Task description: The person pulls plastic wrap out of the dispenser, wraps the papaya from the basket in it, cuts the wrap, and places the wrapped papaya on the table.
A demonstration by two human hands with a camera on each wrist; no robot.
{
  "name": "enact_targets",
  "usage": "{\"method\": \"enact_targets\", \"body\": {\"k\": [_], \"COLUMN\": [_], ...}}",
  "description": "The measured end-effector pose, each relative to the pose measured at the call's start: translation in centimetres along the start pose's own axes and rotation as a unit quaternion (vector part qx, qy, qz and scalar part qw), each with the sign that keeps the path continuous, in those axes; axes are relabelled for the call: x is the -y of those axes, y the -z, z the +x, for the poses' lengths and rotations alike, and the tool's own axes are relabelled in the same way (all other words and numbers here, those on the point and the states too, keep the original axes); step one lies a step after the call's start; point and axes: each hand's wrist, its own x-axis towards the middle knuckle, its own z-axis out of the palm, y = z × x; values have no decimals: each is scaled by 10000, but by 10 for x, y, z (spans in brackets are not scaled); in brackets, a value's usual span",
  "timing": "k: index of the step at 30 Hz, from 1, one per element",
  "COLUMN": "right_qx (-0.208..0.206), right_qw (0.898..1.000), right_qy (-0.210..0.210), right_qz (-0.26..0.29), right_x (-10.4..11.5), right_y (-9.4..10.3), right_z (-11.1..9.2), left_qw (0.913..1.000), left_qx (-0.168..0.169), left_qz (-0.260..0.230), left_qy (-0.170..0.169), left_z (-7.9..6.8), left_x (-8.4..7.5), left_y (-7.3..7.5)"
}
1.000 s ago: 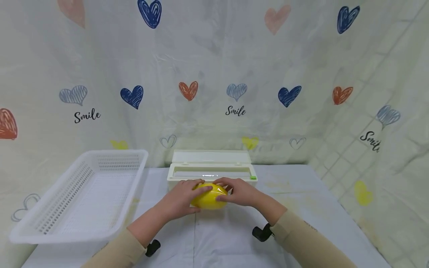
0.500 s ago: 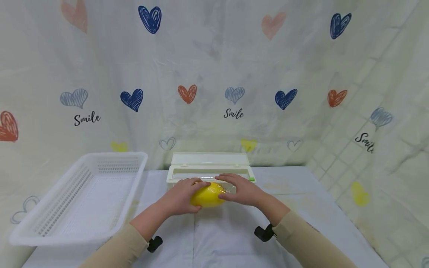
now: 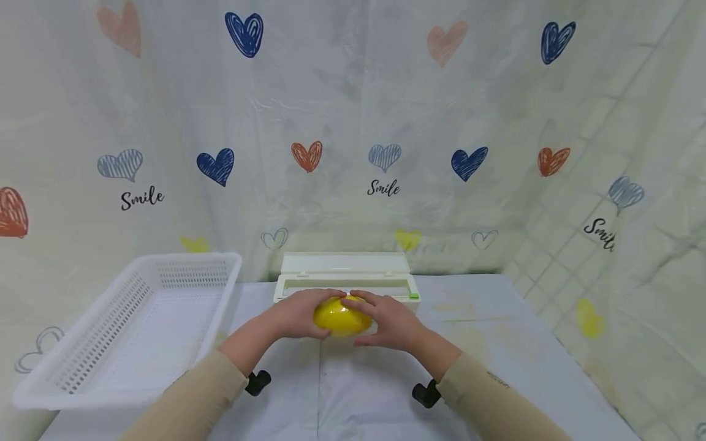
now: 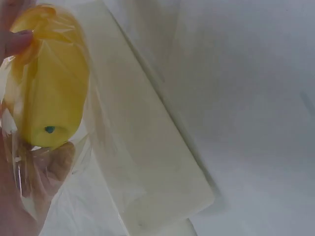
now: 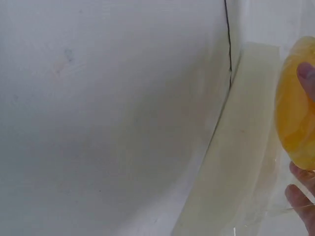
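A yellow oval fruit (image 3: 343, 317), wrapped in clear, shiny cling film (image 4: 59, 29), is held in front of the cling film dispenser (image 3: 298, 283). A small green spot marks its blunt end in the left wrist view. My left hand (image 3: 300, 313) grips the fruit from the left, its fingers over the top and thumb below. From the right, my right hand (image 3: 394, 321) curves round the fruit, fingertips on its upper side. Its thumb is lower, near the fruit's right end. Loose film hangs about the fruit and the left hand's fingers. The palms are hidden.
The white dispenser's lid (image 3: 344, 263) stands raised at the back, with a green slider (image 3: 413, 296) at its right end. A large white basket (image 3: 220, 306) with slotted sides stands on the left. White cloth (image 3: 496, 355) covers the table; a heart-print curtain hangs behind.
The right hand first moved off the fruit's right end, stretching film there, then came back over its top. The left hand kept hold of the fruit and shifted slightly up.
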Motion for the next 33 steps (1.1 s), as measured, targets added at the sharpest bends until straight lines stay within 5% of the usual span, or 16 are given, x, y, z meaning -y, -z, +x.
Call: {"method": "enact_targets", "body": {"k": [7, 14, 24, 33], "right_qx": [-126, 57, 478, 497], "right_qw": [9996, 9961, 9835, 9747], "right_qy": [-136, -628, -1194, -1445], "right_qz": [221, 615, 1276, 1633], "right_x": [-1, -2, -5, -6], "right_y": [-3, 3, 19, 22], "right_z": [3, 10, 21, 23], "left_qw": [9970, 9970, 9924, 9934], "left_qx": [303, -114, -588, -604], "left_qz": [-549, -354, 1070, 973], "left_qy": [451, 675, -151, -13], "left_z": [0, -9, -15, -15], "left_x": [-4, -1, -3, -2], "left_y": [11, 21, 18, 21]}}
